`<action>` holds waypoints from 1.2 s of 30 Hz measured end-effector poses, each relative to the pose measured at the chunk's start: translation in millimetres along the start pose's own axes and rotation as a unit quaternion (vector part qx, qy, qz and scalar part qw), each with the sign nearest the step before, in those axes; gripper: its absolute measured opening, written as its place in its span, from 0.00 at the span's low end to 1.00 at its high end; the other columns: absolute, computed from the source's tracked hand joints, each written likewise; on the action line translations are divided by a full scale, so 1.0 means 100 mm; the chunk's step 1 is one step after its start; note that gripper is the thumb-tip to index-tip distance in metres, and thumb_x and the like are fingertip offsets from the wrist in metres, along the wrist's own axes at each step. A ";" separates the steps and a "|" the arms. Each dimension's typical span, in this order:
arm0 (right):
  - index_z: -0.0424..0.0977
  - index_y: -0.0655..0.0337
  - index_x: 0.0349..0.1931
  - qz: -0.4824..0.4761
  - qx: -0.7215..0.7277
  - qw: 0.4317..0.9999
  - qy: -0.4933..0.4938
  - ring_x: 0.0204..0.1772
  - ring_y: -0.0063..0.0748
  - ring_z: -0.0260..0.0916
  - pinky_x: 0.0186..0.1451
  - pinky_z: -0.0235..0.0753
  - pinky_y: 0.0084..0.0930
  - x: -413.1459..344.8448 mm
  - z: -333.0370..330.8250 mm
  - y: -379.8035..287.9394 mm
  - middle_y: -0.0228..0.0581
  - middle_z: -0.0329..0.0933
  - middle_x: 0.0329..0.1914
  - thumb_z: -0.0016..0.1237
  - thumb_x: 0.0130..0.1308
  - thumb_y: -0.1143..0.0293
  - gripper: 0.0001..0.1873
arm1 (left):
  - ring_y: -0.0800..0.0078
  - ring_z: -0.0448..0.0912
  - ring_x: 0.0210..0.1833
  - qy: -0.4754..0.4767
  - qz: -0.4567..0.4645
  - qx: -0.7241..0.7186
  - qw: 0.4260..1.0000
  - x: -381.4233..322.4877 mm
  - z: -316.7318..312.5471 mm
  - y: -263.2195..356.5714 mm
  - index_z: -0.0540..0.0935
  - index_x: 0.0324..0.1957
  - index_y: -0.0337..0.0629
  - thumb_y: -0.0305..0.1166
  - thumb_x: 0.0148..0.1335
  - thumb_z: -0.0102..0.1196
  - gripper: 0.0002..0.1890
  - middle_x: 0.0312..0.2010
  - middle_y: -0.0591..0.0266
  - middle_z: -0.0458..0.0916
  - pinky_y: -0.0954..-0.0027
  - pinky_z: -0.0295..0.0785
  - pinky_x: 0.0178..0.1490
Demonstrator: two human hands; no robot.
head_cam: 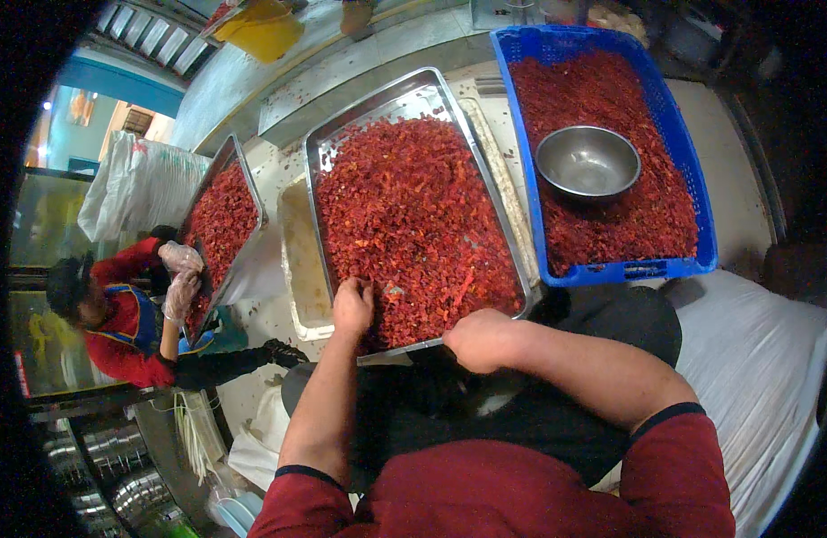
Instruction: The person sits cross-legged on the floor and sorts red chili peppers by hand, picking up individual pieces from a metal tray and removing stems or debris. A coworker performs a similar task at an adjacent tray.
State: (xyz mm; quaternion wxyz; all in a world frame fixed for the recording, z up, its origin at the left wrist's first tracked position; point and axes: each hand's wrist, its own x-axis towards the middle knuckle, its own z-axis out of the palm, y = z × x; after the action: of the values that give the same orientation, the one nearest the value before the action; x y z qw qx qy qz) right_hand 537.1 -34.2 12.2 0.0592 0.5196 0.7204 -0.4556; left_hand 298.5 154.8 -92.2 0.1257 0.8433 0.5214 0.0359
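A rectangular metal tray full of chopped red pieces, which look like dried chili, lies before me, its near end over my lap. My left hand is at the tray's near left corner, its fingertips at the edge of the red pieces; whether it grips the rim is hidden. My right hand is closed on the near rim, right of the middle. A few paler bits show among the red pieces.
At right, a blue plastic crate holds more red pieces and a steel bowl. A pale foam box sits under the tray. At left, a gloved co-worker handles another filled tray. A yellow container stands beyond.
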 end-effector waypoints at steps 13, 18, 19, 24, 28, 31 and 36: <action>0.80 0.62 0.48 0.032 -0.006 0.999 -0.031 0.55 0.51 0.82 0.54 0.81 0.48 0.15 -0.01 0.03 0.51 0.84 0.50 0.56 0.54 0.74 0.19 | 0.42 0.72 0.59 -0.003 0.124 0.028 0.992 0.08 -0.02 0.61 0.80 0.54 0.41 0.40 0.64 0.61 0.20 0.58 0.42 0.73 0.49 0.71 0.62; 0.79 0.61 0.49 0.033 -0.001 0.999 -0.014 0.55 0.52 0.81 0.55 0.80 0.49 0.21 -0.10 -0.03 0.51 0.84 0.50 0.52 0.59 0.70 0.17 | 0.44 0.72 0.61 -0.062 0.163 -0.063 0.983 -0.45 -0.12 0.46 0.78 0.61 0.41 0.36 0.70 0.55 0.20 0.59 0.45 0.75 0.50 0.68 0.66; 0.78 0.62 0.49 0.025 -0.006 1.000 -0.010 0.54 0.54 0.81 0.54 0.80 0.50 0.23 -0.10 -0.04 0.52 0.83 0.48 0.52 0.61 0.68 0.16 | 0.45 0.73 0.61 -0.044 0.191 -0.063 0.978 -0.52 -0.15 0.43 0.79 0.60 0.40 0.36 0.69 0.56 0.20 0.58 0.45 0.77 0.51 0.68 0.67; 0.76 0.62 0.48 0.009 -0.011 1.000 0.010 0.51 0.57 0.80 0.53 0.78 0.53 0.31 -0.06 -0.08 0.54 0.83 0.44 0.50 0.65 0.61 0.16 | 0.43 0.73 0.63 0.070 0.171 -0.086 0.979 -0.46 -0.17 0.35 0.82 0.56 0.41 0.31 0.66 0.58 0.17 0.58 0.44 0.77 0.51 0.68 0.67; 0.76 0.62 0.48 0.011 -0.005 1.000 0.009 0.50 0.58 0.81 0.53 0.78 0.53 0.34 -0.03 -0.11 0.54 0.83 0.44 0.50 0.66 0.62 0.16 | 0.43 0.72 0.63 0.099 0.090 -0.066 0.989 0.07 -0.12 0.22 0.83 0.56 0.42 0.32 0.65 0.59 0.18 0.59 0.44 0.76 0.51 0.68 0.68; 0.76 0.63 0.48 0.006 0.001 1.000 0.018 0.50 0.58 0.81 0.53 0.79 0.53 0.31 -0.03 -0.10 0.55 0.83 0.44 0.49 0.66 0.63 0.16 | 0.48 0.74 0.60 -0.012 0.057 -0.009 0.998 0.18 -0.15 0.19 0.84 0.52 0.46 0.35 0.65 0.60 0.14 0.56 0.49 0.77 0.50 0.70 0.63; 0.76 0.64 0.46 -0.005 -0.005 1.000 0.013 0.50 0.58 0.81 0.54 0.78 0.53 0.26 -0.05 -0.04 0.57 0.83 0.44 0.49 0.65 0.64 0.15 | 0.45 0.76 0.54 0.014 0.044 -0.014 0.999 -0.15 -0.18 0.55 0.82 0.49 0.40 0.35 0.65 0.59 0.14 0.53 0.45 0.75 0.47 0.71 0.59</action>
State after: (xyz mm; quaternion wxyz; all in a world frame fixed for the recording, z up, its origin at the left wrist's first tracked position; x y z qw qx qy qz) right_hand 523.6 -12.9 3.0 0.0503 0.5212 0.7263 -0.4453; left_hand 336.1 120.8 -59.8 0.1285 0.8630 0.4850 0.0601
